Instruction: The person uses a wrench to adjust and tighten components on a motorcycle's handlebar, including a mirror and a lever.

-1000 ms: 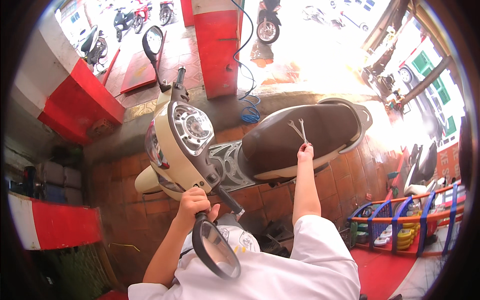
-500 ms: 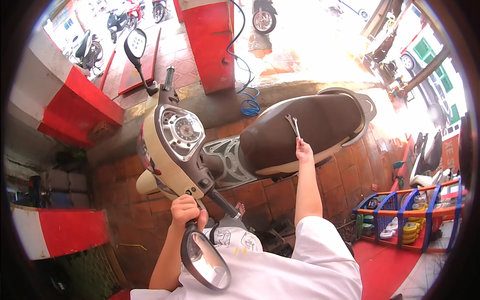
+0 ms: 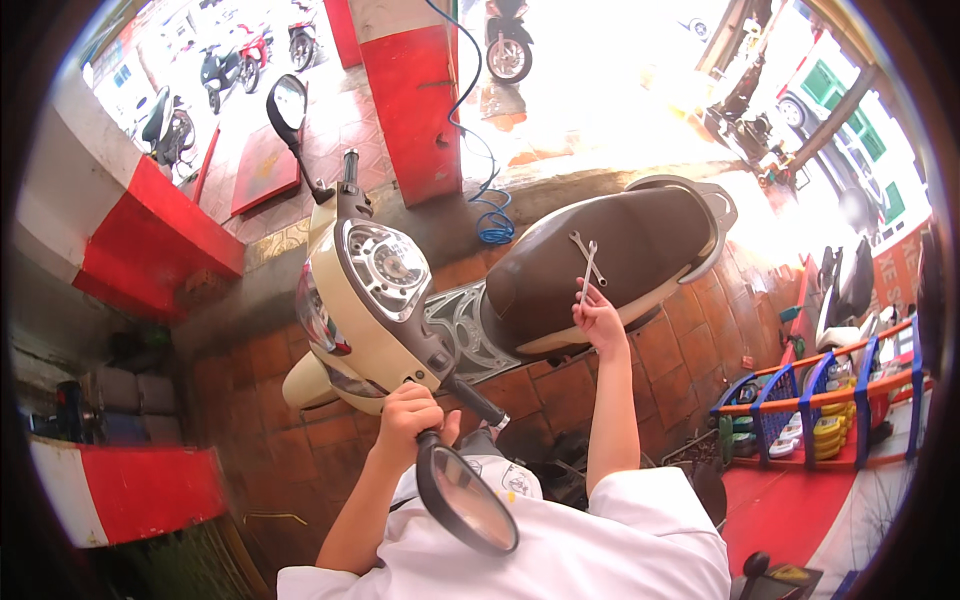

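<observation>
A cream scooter (image 3: 345,330) with a brown seat (image 3: 540,275) stands across my front, its handlebars to the left. My left hand (image 3: 410,412) is closed round the stem of the near-side mirror (image 3: 466,497), close to the handlebar; its fingers hide the stem's base. In my right hand (image 3: 600,320), over the seat's near edge, is a slim silver wrench (image 3: 588,272), pinched between thumb and fingers. Behind it a second wrench (image 3: 577,242) lies on the seat, crossing it in the view. The far-side mirror (image 3: 289,103) stands upright on its stem.
A coiled blue hose (image 3: 494,228) hangs by a red and white pillar (image 3: 415,120) beyond the scooter. To the right is a blue and orange rack (image 3: 760,418) with bottles. A red and white block (image 3: 150,492) sits at the left. Parked motorbikes (image 3: 222,75) stand outside.
My right hand has drawn slightly back toward me and left, its wrench now tilted the other way. The left hand keeps its grip on the mirror stem. The whole view has shifted slightly.
</observation>
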Motion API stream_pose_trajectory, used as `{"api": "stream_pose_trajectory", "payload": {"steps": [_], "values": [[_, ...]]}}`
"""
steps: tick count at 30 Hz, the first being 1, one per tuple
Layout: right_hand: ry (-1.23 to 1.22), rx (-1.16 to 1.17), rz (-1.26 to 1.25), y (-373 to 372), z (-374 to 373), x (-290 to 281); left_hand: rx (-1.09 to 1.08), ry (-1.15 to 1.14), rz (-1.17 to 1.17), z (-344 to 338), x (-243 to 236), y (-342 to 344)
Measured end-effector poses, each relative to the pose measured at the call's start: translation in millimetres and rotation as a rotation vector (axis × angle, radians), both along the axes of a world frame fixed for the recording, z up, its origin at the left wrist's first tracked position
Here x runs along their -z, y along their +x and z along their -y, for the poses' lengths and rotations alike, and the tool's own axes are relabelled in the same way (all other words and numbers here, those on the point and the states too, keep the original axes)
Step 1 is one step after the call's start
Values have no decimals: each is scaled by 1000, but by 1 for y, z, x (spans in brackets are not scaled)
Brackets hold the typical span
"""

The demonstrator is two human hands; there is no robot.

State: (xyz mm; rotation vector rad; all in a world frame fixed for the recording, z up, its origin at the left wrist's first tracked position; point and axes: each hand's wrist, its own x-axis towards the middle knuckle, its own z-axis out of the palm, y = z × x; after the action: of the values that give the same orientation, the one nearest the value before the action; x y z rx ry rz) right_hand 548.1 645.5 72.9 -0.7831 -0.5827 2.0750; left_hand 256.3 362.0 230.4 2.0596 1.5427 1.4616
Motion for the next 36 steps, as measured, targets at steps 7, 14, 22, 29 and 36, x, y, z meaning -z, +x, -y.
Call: {"api": "stream_pose_trajectory", "payload": {"steps": [7, 14, 22, 29, 36], "values": [[141, -174, 230, -36, 137, -89, 193, -59, -97, -1, -14, -12], [248, 45, 503, -77, 272, -138, 566, -149, -86, 1, -29, -53], [93, 337, 665, -162, 385, -110, 750, -373, 225, -20, -29, -132], [130, 340, 579, -221, 394, -114, 711, -505, 512, -59, 37, -163], [-70, 254, 68, -238, 410, -116, 716, -504, 567, -54, 42, -166]]}}
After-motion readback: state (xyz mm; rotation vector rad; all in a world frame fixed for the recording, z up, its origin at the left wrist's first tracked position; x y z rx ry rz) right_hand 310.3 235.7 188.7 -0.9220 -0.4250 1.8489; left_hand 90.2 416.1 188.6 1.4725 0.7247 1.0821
